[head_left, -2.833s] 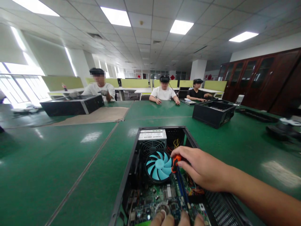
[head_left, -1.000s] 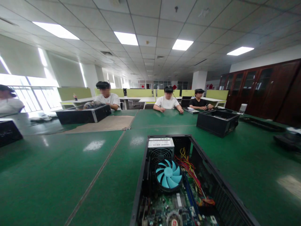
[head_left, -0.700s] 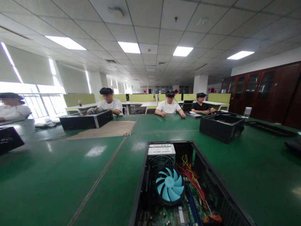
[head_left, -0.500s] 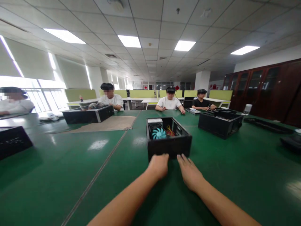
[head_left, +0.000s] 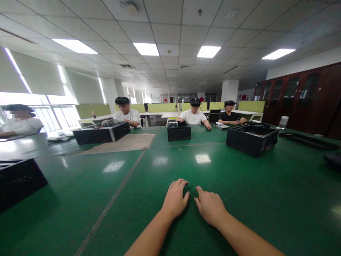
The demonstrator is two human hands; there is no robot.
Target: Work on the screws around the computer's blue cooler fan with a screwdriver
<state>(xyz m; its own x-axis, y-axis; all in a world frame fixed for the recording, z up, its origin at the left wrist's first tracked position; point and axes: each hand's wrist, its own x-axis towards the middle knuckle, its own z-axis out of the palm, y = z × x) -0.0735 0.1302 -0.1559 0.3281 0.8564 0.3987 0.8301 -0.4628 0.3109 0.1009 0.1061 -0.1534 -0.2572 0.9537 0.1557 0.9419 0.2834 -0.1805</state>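
Observation:
My left hand [head_left: 176, 200] and my right hand [head_left: 210, 207] lie palm down, side by side, on the green table [head_left: 239, 185], fingers stretched forward and holding nothing. A speck of orange shows by the right thumb; I cannot make out what it is. The open black computer case [head_left: 178, 131] with its fan stands far off at the middle of the table, well beyond both hands and close to a seated person in a white shirt [head_left: 194, 115].
Another open black case [head_left: 252, 140] stands at the right, a long one [head_left: 101, 132] at the back left beside a brown sheet [head_left: 119, 142], and one [head_left: 18, 181] at the near left. Several people sit round the table's far side and at the left edge.
The computer case that stood right under me has slid away across the table to its far middle. Both hands came off it and now rest on the bare table.

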